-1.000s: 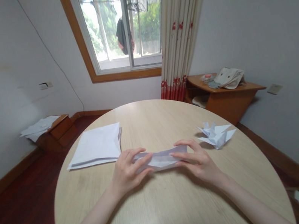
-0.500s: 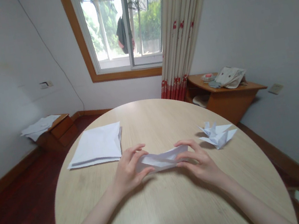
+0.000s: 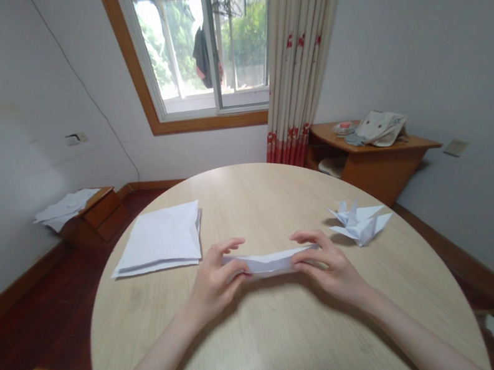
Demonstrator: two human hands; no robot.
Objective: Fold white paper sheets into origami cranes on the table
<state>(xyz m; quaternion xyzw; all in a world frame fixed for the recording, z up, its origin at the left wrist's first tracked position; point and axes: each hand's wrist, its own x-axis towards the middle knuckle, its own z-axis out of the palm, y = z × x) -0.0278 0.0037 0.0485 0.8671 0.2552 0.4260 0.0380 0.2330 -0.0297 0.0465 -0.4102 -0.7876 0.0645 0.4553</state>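
Since the last frame, the folded paper strip (image 3: 270, 262) has closed up: the loose, gaping layers have drawn into a slimmer, flatter band, and the hands have come nearer level with each other. It is white, long and narrow, with a crisp upper edge, slightly bowed, and its ends taper a little. A faint diagonal crease shows along its face. It sits near the middle of the bench (image 3: 274, 344), toward the far side of the near arc; whether it touches the wood, I cannot tell.

Both hands pinch it, one at each end, thumbs on the near side and fingers curled over. The left hand (image 3: 217, 276) holds the left end, the right hand (image 3: 330, 264) the right end, and neither is spread.

Just beyond the right hand lies a white origami crane (image 3: 360, 223), its pointed flaps raised. Just beside the left hand lies a squared stack of white paper sheets (image 3: 156, 240). Past the bench, a wooden side table (image 3: 372, 170) carries a folded cloth (image 3: 382, 127), and a low wooden cabinet (image 3: 94, 218) carries loose white paper (image 3: 66, 207). A red-patterned curtain (image 3: 298, 50) hangs beside the window (image 3: 199, 41).
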